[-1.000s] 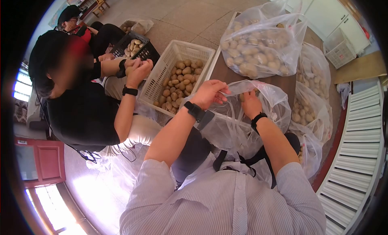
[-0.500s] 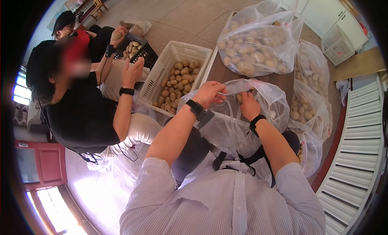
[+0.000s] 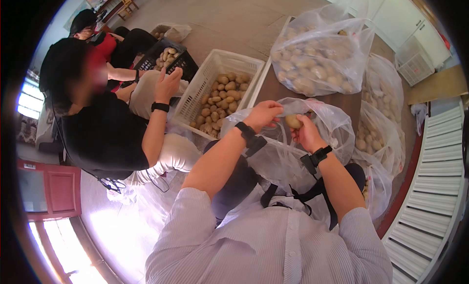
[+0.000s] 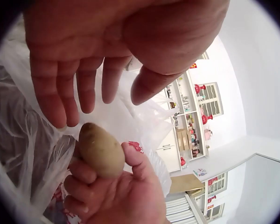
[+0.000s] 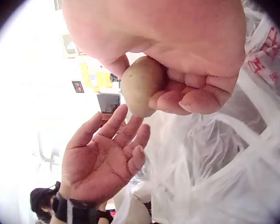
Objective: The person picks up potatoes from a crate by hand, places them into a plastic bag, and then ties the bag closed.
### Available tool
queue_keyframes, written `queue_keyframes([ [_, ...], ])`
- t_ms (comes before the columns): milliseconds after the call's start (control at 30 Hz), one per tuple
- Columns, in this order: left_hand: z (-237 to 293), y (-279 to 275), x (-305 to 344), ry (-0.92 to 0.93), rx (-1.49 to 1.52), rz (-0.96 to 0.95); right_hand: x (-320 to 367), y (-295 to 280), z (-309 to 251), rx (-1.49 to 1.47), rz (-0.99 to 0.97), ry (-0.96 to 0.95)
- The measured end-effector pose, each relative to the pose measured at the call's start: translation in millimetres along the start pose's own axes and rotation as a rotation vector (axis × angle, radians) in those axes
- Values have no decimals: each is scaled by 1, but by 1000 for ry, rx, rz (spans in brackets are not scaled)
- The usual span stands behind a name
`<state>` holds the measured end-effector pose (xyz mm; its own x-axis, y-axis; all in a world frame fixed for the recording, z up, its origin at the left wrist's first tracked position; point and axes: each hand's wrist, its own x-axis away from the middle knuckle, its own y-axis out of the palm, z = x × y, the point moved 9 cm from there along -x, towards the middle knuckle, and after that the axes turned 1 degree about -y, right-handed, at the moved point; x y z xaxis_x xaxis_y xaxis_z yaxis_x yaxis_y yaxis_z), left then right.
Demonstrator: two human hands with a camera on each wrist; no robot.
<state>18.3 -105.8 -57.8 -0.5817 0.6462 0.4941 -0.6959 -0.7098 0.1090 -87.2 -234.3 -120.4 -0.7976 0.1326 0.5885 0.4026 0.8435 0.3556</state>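
Between thumb and curled fingers, the right hand (image 3: 308, 134) holds a potato (image 3: 293, 121) above an open clear plastic bag (image 3: 337, 119). The same potato (image 4: 101, 151) fills the middle of the left wrist view, in the right hand (image 4: 119, 196). Just to its left in the head view is the left hand (image 3: 264, 115), its fingers relaxed and holding nothing. The right wrist view has the left hand (image 5: 100, 161) palm up with spread fingers, close below the potato (image 5: 142, 86).
A white crate (image 3: 188, 96) of potatoes stands to the left, beside a seated person in black (image 3: 105, 132). A full bag (image 3: 312, 64) rests on the brown table (image 3: 273, 86); more filled bags (image 3: 367, 132) stand at the right, near a white radiator (image 3: 430, 176).
The right hand has lifted a potato up out of the bag's opening, closer to the left hand. Beside me, the other person has lowered the raised arm.
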Motion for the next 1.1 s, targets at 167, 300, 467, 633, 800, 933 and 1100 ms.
queue_keyframes([
  [167, 9, 13, 8, 56, -53, -114, 4, 35, -8, -35, -104, 38],
  [300, 9, 18, 10, 55, 14, -179, 4, 39, -10, 43, -91, 70],
  [467, 13, 14, 13, 67, 181, -185, 1, 40, -15, 83, -27, -32],
  [633, 26, -9, 17, 114, 342, -71, -6, 3, -10, 288, 111, -123],
  [800, 17, -72, 0, 194, 702, 148, -22, -54, -31, 733, 359, -424],
  [933, -7, -113, -15, 147, 719, 285, -11, -51, -65, 1090, 418, -633],
  [1100, -38, -150, -22, 66, 789, 460, -10, -45, -82, 1329, 475, -613],
])
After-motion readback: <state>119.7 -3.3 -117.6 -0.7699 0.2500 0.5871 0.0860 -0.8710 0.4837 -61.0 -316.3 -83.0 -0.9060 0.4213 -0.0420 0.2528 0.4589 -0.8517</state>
